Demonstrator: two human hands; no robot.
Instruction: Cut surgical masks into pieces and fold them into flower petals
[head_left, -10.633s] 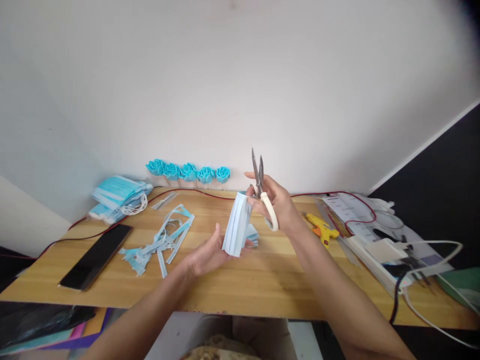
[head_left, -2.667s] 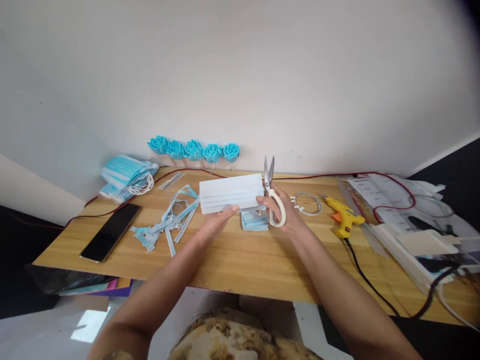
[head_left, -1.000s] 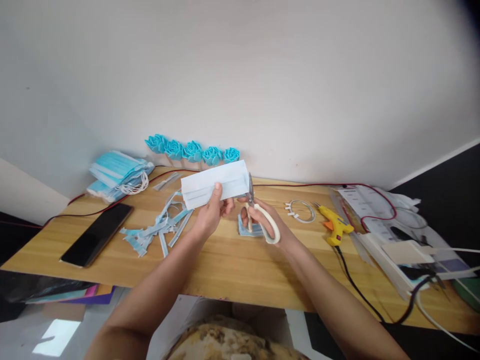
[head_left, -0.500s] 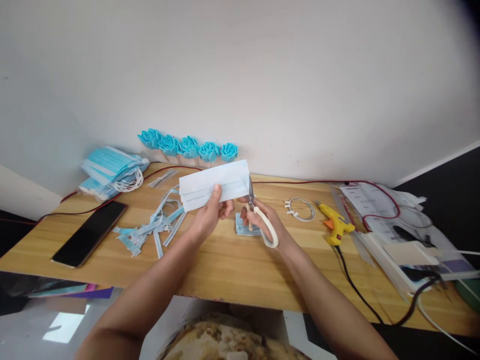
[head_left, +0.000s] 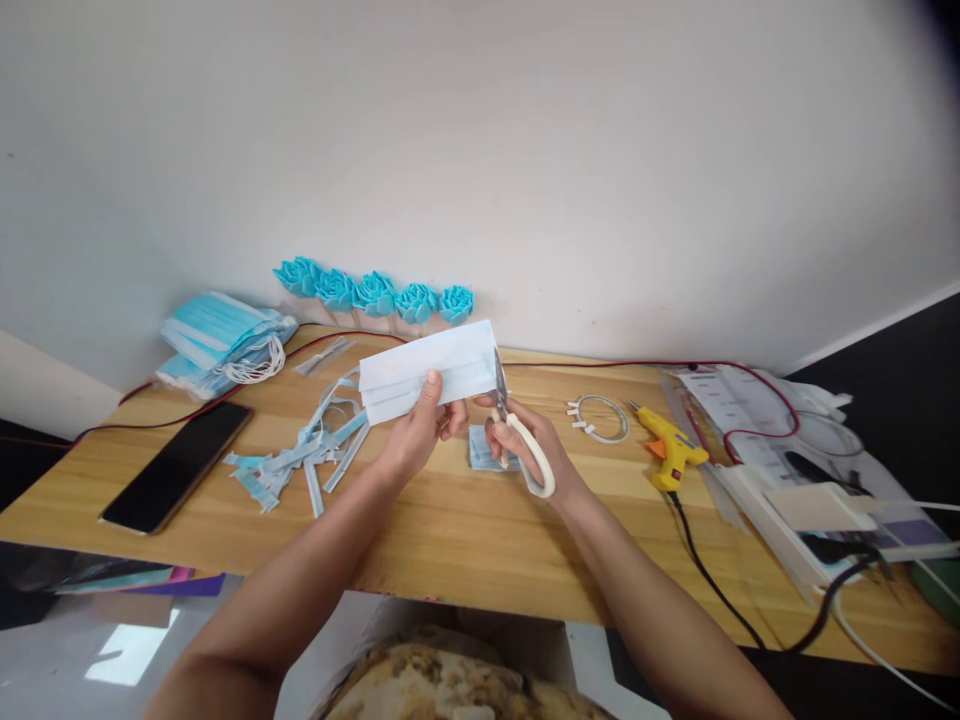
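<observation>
My left hand (head_left: pixel 424 425) pinches a pale blue face mask (head_left: pixel 427 368) by its lower edge, thumb on the near face. The mask is held up above the table, with no ear loops visible on it. In my right hand (head_left: pixel 531 440) are white-handled scissors (head_left: pixel 536 465), fingers through the handles and blades pointing up along the mask's right edge. A small folded piece of mask fabric (head_left: pixel 480 448) lies on the table, partly behind my right hand. To the left of my left hand is a loose pile of cut blue and white strips (head_left: pixel 300 460).
Blue fabric flowers (head_left: pixel 375 293) stand in a row against the wall. A stack of face masks (head_left: pixel 217 335) and a phone (head_left: pixel 180 468) lie at left. At right are a wire ring (head_left: pixel 600 418), a yellow glue gun (head_left: pixel 675 450) and a power strip (head_left: pixel 780 520) with cables.
The scissors' blades stay at the mask's right edge, their handles shifted very slightly. Both hands hold nearly the same place; the whole view has drifted a little.
</observation>
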